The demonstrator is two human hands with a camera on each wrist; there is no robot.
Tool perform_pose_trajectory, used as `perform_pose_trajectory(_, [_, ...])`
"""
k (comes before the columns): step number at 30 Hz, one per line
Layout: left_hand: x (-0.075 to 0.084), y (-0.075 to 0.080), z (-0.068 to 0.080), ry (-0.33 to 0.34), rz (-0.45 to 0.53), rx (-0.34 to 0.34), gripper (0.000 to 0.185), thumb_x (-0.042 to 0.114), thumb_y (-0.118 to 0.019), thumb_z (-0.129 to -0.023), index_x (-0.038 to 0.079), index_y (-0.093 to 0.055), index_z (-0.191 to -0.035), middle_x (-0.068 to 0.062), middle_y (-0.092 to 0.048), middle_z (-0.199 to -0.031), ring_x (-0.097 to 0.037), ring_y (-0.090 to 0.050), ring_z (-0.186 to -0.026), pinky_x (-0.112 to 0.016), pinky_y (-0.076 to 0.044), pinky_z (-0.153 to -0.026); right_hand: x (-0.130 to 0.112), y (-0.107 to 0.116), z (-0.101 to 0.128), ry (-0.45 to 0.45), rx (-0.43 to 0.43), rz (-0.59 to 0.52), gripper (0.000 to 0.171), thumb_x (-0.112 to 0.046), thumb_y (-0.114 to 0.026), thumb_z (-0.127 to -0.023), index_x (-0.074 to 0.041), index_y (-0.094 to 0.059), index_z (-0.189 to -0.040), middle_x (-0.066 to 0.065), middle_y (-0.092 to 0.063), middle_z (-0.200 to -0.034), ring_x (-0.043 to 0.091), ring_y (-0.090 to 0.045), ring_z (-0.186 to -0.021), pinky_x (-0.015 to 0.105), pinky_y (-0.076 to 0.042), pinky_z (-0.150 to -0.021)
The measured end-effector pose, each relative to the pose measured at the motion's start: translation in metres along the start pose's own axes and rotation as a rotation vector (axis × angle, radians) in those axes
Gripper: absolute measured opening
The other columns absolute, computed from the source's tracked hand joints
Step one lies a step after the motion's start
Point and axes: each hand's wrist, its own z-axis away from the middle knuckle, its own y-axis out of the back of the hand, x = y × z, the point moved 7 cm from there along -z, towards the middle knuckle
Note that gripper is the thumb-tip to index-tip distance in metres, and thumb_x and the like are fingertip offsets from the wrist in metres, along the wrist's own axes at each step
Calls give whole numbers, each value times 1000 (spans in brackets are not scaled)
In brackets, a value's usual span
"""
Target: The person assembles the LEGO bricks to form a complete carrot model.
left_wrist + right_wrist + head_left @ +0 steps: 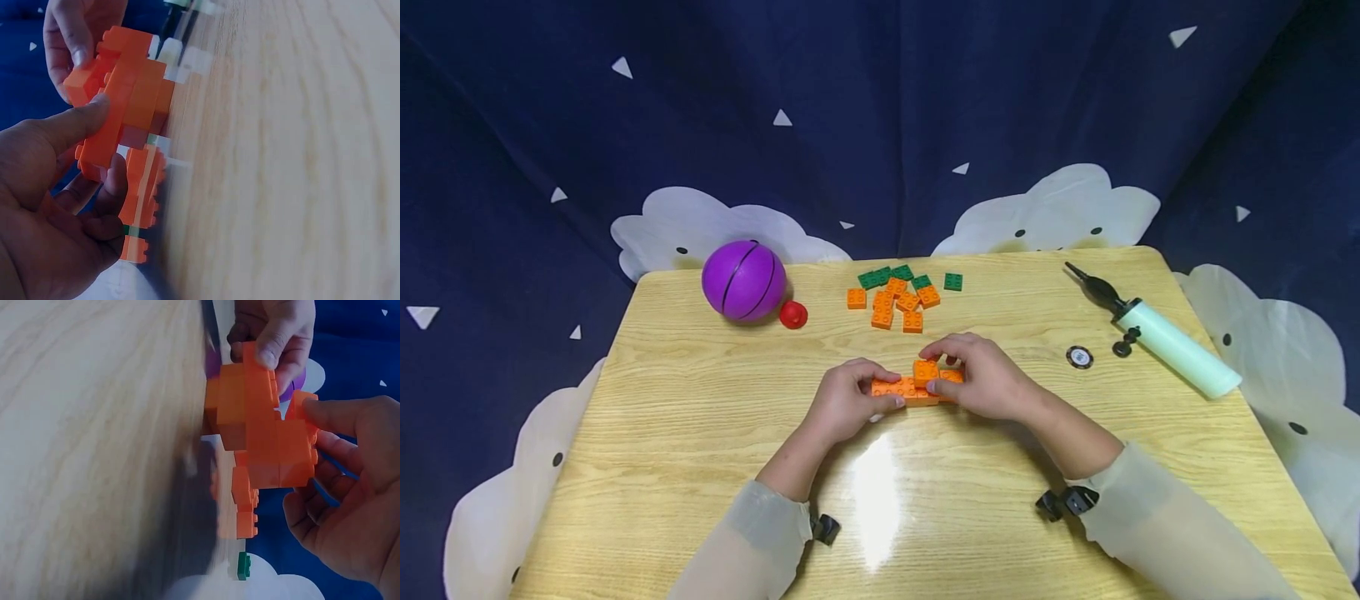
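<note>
Both hands at the table's [700, 467] middle, nearer the front edge. Left hand [847, 402] pinches the orange brick assembly's [904, 389] left end; right hand [985, 379] grips its right end, fingers curled on the top brick [926, 371]. Seating looks incomplete, though the wrist views are blurred. Best to press straight down, base braced.

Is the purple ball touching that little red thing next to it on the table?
Touching, as far as the head view shows: the red piece sits right against the lower right edge of the purple ball, with no strip of table visible between them.
</note>
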Motion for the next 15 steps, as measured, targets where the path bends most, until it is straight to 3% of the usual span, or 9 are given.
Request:
perform_pose_trajectory(6, [0,0,0,4,4,0,28,27,-93,-79,28,-82,-104,7,-65,-85,-17,-51,-70,-30,-41,-61,-4,-4,5,41,-4,63,43,-20,-81,-90,-14,-71,-131,2,-68,-128,23,-60,-111,46,-51,-96])
perform_pose_trajectory(15, [0,0,0,0,-3,2,28,25,-93,-79,26,-82,-104,7,-65,-85,-17,-52,-70,-29,-42,-61,-5,-6,8,13,-19,128,44,-21,-80,-90,-14,-72,-132,2,-67,-126,24,-56,-119,48,-47,-105])
